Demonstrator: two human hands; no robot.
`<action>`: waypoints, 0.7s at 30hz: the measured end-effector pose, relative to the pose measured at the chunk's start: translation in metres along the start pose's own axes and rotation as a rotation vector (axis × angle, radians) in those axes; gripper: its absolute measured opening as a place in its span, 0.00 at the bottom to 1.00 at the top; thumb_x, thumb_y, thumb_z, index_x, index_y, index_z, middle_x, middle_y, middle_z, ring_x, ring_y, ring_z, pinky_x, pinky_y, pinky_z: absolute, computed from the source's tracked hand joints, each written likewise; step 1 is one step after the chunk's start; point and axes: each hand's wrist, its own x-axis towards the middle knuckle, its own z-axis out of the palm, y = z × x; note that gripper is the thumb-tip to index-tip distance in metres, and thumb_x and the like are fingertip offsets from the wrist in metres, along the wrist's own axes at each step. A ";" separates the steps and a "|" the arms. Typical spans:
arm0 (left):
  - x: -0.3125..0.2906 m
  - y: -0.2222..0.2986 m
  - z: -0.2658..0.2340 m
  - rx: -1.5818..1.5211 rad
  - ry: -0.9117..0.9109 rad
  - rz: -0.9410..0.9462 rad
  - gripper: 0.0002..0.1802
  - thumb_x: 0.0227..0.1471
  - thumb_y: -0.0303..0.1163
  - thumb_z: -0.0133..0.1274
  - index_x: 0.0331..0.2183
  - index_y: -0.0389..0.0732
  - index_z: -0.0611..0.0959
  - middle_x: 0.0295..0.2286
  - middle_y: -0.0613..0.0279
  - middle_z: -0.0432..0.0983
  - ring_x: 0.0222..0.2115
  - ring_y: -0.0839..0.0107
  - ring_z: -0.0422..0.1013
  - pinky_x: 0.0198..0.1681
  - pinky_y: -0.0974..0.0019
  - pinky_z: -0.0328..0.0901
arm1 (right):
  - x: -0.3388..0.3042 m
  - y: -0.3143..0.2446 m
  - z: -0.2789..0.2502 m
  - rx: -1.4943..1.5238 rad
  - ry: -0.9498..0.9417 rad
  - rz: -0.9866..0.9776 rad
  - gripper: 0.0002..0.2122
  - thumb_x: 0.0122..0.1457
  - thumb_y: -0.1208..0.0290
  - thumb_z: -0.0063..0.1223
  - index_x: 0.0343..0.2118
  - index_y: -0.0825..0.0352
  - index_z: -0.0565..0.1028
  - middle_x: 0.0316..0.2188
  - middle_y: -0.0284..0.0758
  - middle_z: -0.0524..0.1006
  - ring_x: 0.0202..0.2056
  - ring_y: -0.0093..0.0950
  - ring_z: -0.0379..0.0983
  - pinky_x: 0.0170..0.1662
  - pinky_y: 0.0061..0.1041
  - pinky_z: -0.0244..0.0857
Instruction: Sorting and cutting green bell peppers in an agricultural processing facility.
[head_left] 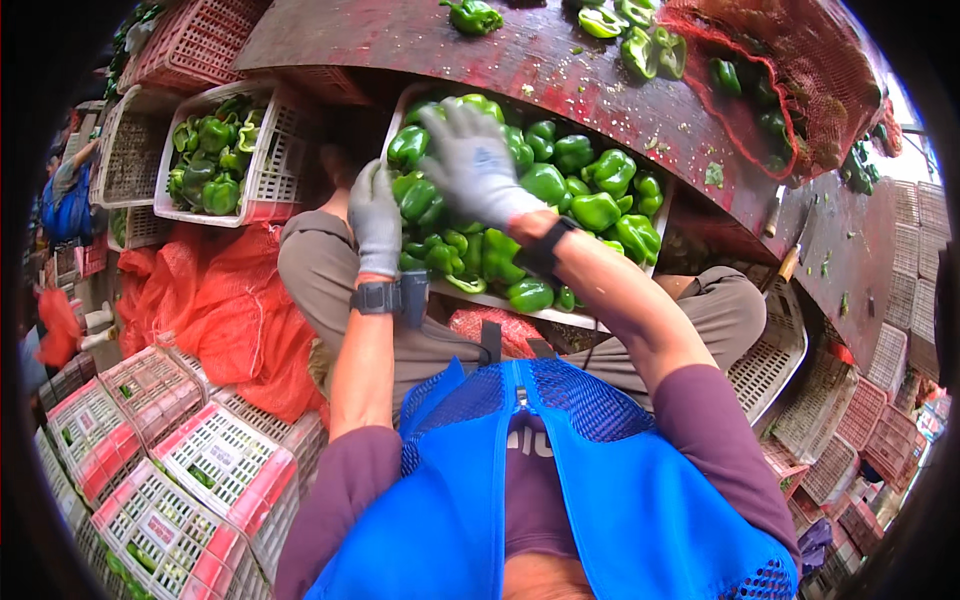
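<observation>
Resting palm-down on the heap, the right hand (472, 165) in its grey glove spreads its fingers loosely over the green peppers (560, 195); whether that grip closes on any one pepper I cannot tell. The left hand (376, 218), gloved the same, lies against the near left edge of the white crate (480, 295), fingers half curled around peppers there, its hold also unclear. That crate sits on the person's lap, tucked just under the dark red surface (420, 45), where a few more peppers and a red mesh sack (800, 70) lie. A second crate of peppers (262, 165) stands to the left, beside orange netting (220, 300).
</observation>
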 end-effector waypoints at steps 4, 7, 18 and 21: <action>0.018 -0.043 -0.030 0.110 0.014 0.114 0.23 0.77 0.39 0.54 0.61 0.32 0.85 0.56 0.41 0.85 0.58 0.49 0.79 0.64 0.51 0.71 | 0.019 -0.013 0.054 -0.118 -0.182 0.037 0.41 0.66 0.44 0.66 0.78 0.57 0.69 0.77 0.50 0.69 0.78 0.55 0.60 0.82 0.62 0.46; 0.033 -0.086 -0.029 0.392 0.151 0.179 0.28 0.75 0.44 0.57 0.65 0.34 0.82 0.61 0.37 0.80 0.62 0.38 0.74 0.68 0.42 0.67 | 0.031 -0.017 0.066 -0.132 -0.175 -0.002 0.43 0.66 0.43 0.65 0.80 0.59 0.67 0.78 0.52 0.67 0.79 0.57 0.59 0.83 0.61 0.44; 0.092 -0.069 -0.025 0.665 0.069 0.164 0.31 0.73 0.49 0.53 0.70 0.46 0.79 0.66 0.51 0.76 0.65 0.43 0.70 0.68 0.36 0.63 | 0.081 -0.027 0.142 -0.154 -0.200 0.019 0.38 0.67 0.48 0.61 0.77 0.62 0.70 0.78 0.48 0.69 0.75 0.58 0.61 0.80 0.63 0.47; 0.091 -0.074 -0.024 0.645 0.128 0.189 0.30 0.74 0.48 0.53 0.69 0.47 0.80 0.66 0.51 0.77 0.65 0.43 0.71 0.67 0.36 0.64 | 0.078 -0.032 0.134 -0.220 -0.120 -0.001 0.36 0.66 0.48 0.64 0.74 0.60 0.73 0.76 0.45 0.71 0.74 0.54 0.62 0.78 0.61 0.49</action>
